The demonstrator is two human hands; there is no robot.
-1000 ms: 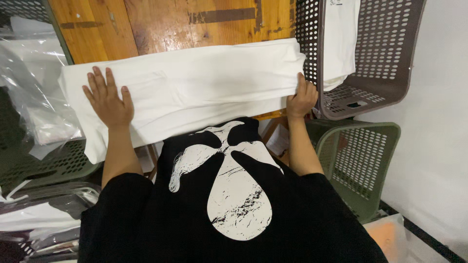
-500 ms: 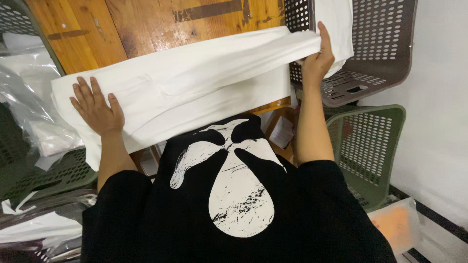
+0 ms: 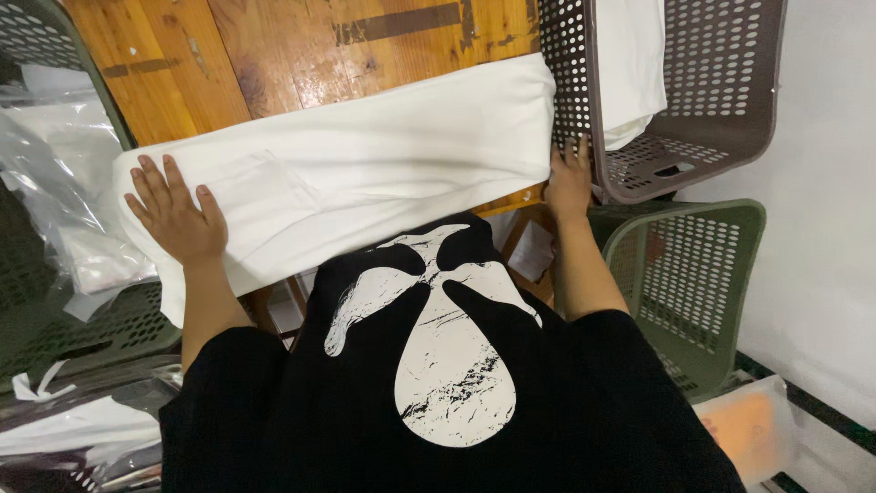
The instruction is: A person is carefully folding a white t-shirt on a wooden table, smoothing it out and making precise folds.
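A long folded white garment (image 3: 365,183) lies across the wooden table (image 3: 301,55) in front of me. My left hand (image 3: 175,212) rests flat on its left end, fingers spread, palm down. At the cloth's right end, my right hand (image 3: 569,179) sits by the table's near edge. Its fingers point straight up, squeezed between the cloth and the brown basket. It touches the cloth's end and does not clearly grip it. My black shirt with a white print (image 3: 438,365) fills the lower part of the view.
A brown perforated basket (image 3: 721,100) with white cloth in it stands at the table's right. A green perforated basket (image 3: 703,274) sits lower right. Clear plastic bags (image 3: 64,201) and another green basket (image 3: 55,55) are on the left. A white wall is at the right.
My right hand had lifted the cloth's right end toward the brown basket and has now come back down to the table edge. The left hand stayed pressed on the left end.
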